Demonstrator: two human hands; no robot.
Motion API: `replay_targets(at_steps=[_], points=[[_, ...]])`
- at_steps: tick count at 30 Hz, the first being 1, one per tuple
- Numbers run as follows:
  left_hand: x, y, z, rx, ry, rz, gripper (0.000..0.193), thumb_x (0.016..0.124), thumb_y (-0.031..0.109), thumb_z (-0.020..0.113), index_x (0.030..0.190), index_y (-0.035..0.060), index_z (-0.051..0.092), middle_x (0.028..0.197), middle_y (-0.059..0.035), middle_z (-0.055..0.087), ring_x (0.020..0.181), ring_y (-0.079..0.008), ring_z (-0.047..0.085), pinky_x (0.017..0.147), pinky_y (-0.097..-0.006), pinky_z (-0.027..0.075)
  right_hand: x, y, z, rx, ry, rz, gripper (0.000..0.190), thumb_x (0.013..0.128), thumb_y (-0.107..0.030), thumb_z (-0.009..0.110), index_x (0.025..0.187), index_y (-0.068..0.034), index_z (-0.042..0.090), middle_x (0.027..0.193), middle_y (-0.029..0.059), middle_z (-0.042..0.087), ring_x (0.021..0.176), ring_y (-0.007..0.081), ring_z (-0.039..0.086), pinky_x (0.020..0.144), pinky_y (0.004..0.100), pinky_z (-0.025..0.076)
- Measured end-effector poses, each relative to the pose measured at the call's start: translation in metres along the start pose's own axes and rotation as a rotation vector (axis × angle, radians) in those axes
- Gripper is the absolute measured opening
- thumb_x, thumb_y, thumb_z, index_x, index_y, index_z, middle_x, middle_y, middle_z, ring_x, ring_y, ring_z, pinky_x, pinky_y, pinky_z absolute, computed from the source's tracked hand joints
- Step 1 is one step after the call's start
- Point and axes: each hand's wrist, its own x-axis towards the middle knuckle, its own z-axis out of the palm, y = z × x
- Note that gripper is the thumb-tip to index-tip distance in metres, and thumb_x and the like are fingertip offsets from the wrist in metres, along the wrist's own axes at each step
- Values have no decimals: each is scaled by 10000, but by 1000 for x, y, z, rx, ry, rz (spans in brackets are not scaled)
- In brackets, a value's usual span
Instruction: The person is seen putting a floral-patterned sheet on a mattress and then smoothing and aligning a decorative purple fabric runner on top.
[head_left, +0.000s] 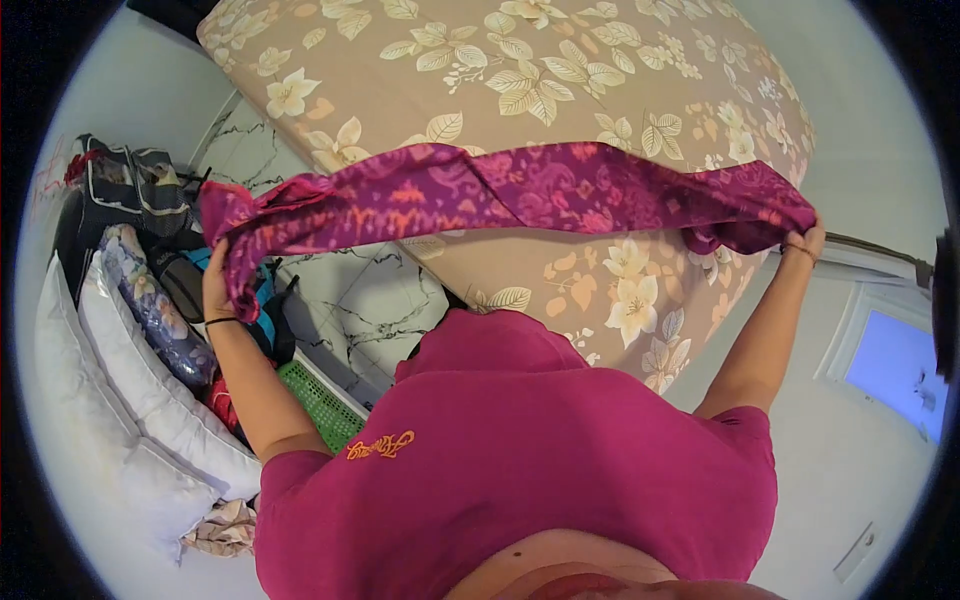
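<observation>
A purple and pink patterned cloth (525, 191) stretches lengthwise between my two hands, above the bed. My left hand (219, 289), with a dark band at its wrist, grips the bunched left end, part of which hangs down beside the fingers. At the far right my right hand (806, 238) is closed on the other end, where the fabric is gathered and folded under. A thin bracelet circles that wrist. The cloth is folded or bunched into a long strip, with a diagonal crease near its middle. Its folds hide some fingers of both hands.
A bed with a floral sheet (540, 82) lies in front of me. On the left are white pillows (127, 360), a plastic-wrapped floral bundle (154, 307), dark bags (135, 191) and a green perforated basket (319, 401). Marble-patterned floor (360, 300) shows between them and the bed.
</observation>
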Motion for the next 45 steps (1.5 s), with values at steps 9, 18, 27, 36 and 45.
replay_targets(at_steps=[9, 18, 27, 36, 45], points=[[38, -126, -11, 79, -175, -64, 302, 734, 113, 536, 1019, 19, 511, 1072, -74, 519, 913, -207, 537, 792, -306, 437, -13, 140, 64, -653, -454, -6, 227, 769, -292, 491, 872, -104, 565, 761, 3, 519, 709, 156, 479, 600, 274, 393], [-17, -126, -61, -188, -110, 186, 67, 713, 63, 486, 779, 54, 480, 795, -26, 491, 743, -162, 503, 685, -265, 413, -213, 321, -2, -658, 37, 513, 366, 723, -258, 632, 908, -59, 388, 752, 64, 504, 574, 174, 505, 490, 341, 441], [-6, -81, -2, -381, -56, 417, 418, 739, 123, 487, 1132, 29, 378, 1079, -129, 497, 1035, -232, 462, 911, -364, 343, -38, 201, 119, 19, -465, 308, 274, 827, -252, 411, 983, -49, 509, 956, 89, 562, 884, 228, 536, 792, 388, 431], [10, -89, 59, 96, -585, 47, 405, 752, 187, 490, 1151, 122, 456, 1240, -155, 374, 1144, -294, 348, 950, -374, 276, 16, 130, 134, -29, -264, 144, 504, 831, -505, 303, 1121, -118, 445, 1076, 90, 505, 977, 273, 471, 791, 440, 414], [78, -184, 138, 931, 75, 351, 538, 682, 290, 623, 1140, 64, 455, 1106, -194, 482, 1042, -313, 447, 891, -341, 342, -181, 309, 70, -885, -687, 470, 353, 791, -296, 477, 1120, -172, 443, 974, -17, 477, 845, 127, 467, 682, 326, 413]])
